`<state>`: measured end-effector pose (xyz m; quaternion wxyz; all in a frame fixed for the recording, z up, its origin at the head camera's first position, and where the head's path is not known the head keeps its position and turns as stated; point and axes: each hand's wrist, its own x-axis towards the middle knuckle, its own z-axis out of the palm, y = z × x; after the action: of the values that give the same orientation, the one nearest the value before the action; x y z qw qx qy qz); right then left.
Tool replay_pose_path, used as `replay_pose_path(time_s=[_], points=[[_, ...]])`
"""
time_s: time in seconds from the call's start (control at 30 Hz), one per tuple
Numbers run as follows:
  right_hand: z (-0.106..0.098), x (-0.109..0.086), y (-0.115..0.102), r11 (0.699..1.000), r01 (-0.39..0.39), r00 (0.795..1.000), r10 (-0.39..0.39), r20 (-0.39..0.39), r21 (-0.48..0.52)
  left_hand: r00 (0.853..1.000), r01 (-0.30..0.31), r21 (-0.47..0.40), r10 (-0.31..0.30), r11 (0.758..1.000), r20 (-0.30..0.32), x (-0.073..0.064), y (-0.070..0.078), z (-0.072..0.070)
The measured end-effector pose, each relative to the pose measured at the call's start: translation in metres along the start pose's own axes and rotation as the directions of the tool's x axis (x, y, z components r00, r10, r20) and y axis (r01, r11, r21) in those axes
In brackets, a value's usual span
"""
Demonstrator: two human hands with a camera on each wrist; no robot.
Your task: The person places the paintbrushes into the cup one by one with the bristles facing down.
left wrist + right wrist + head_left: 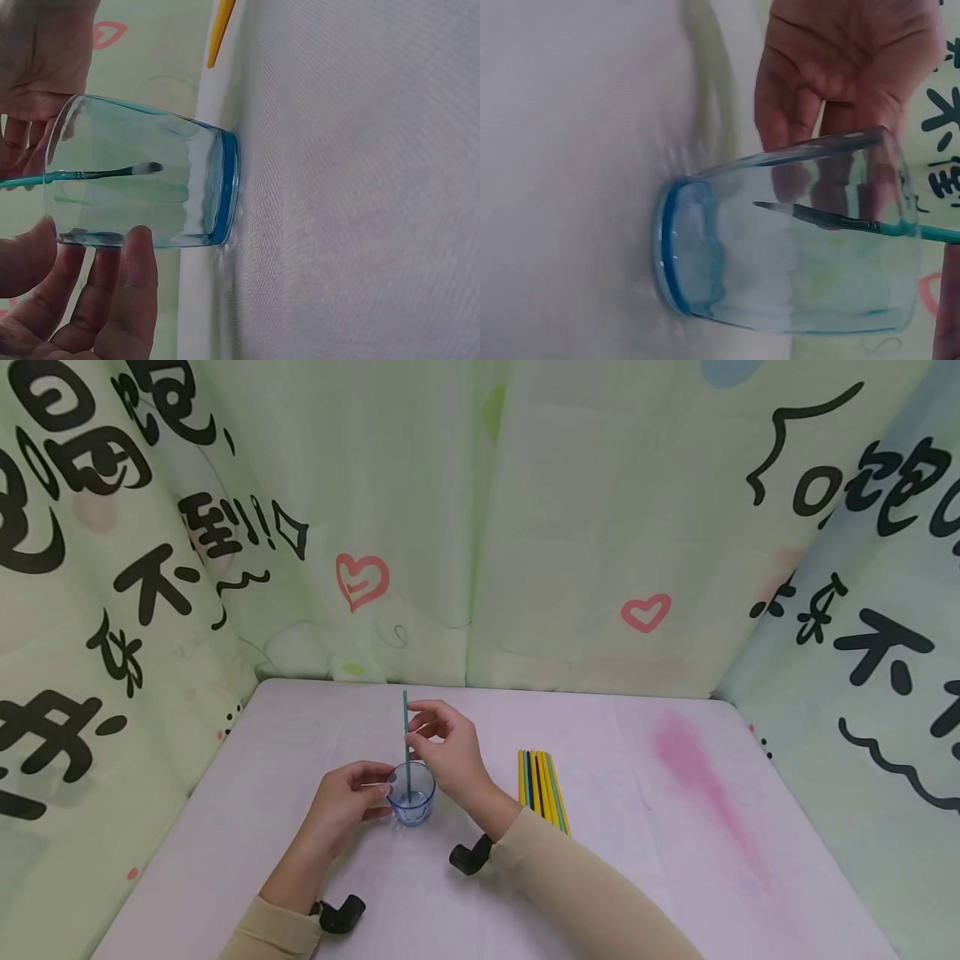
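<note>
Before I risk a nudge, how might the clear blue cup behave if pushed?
The cup might tip if pushed near the top, since it narrows downward. Its smooth, glossy sides could be slippery, and, being transparent and glass-like, it may be fragile.

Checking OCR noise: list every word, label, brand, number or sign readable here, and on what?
"不": curtain, left side of head view; possibly again at right.
Other black characters: curtain; stylised, skewed or cut off, not surely readable.
Signs: pink heart outlines, curtain.
Cup, brush, coloured sticks: no lettering visible.
</note>
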<state>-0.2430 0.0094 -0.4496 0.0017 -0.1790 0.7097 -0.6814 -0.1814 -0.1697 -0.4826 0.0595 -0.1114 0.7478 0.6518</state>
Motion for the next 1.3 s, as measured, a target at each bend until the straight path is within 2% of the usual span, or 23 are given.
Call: replay_pose_path(time_s=[0.33,0.7,1.07,1.3], points=[[0.010,0.001,0.009,0.999,-0.014,0.999,0.015,0.029,-0.034,1.000,-0.008,0.007,0.008,1.000,-0.005,-0.001,0.001,0.000],[0.019,-0.002,0.010,0.993,-0.047,0.997,0.053,0.052,-0.108,0.999,-0.042,-0.026,0.043,0.999,0.020,-0.002,0.000,0.000],[0.018,-0.004,0.011,0.964,0.039,0.996,-0.015,0.089,-0.265,0.999,-0.032,-0.020,0.032,0.999,0.010,-0.001,-0.002,0.000],[0.012,-0.008,0.009,0.985,0.011,0.997,0.002,0.075,-0.171,1.000,-0.021,-0.012,0.021,1.000,0.002,-0.001,-0.002,0.000]])
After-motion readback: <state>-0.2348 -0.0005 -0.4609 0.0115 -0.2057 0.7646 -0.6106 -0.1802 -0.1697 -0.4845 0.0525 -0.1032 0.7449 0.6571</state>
